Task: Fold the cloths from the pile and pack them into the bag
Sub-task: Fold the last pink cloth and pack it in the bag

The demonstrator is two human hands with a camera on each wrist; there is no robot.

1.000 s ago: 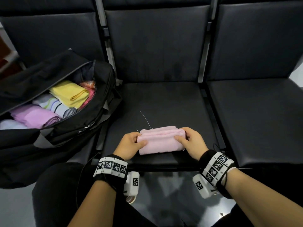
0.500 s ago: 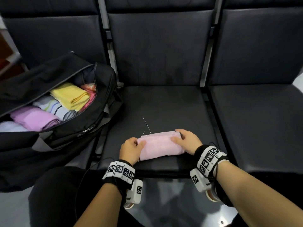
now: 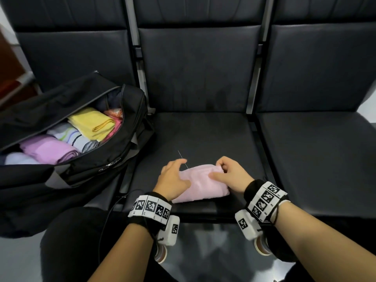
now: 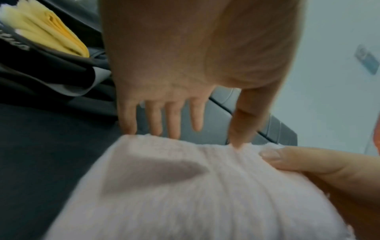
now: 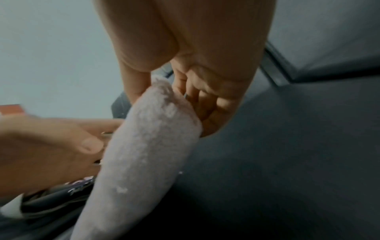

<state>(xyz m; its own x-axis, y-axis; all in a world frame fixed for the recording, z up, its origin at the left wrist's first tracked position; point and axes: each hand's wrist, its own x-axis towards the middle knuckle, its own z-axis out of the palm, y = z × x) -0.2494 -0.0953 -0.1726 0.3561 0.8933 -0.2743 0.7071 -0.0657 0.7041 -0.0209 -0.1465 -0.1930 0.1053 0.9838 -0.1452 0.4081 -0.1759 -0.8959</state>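
A second ago both my hands were cupped against the two ends of the folded pink cloth [image 3: 200, 183], squaring it up on the bench [image 3: 213, 137]. Now the grip is different. My left hand [image 3: 173, 180] has slid in over the cloth's left part, fingers spread and nearly straight, with the fingertips [image 4: 173, 129] reaching just past the far edge and the thumb lying across the top. It rests on the cloth rather than clutching it. My right hand [image 3: 231, 176] has come off the end and now pinches the far right corner between thumb and curled fingers; in the right wrist view that corner stands up off the seat.

I judge the folding of this piece to be finished, or nearly so, and this to be the shift from tidying to picking up. The cloth still lies on the middle seat near its front edge, well apart from the bag [image 3: 67, 159], which sits open on the seat to my left. A yellow cloth [image 3: 91, 123], a lilac cloth [image 3: 48, 149] and a striped cloth [image 3: 69, 135] are already packed inside it. No pile of unfolded cloths is in view, so this may be one of the last. A loose thread [image 3: 182, 158] sticks out beyond the far edge.
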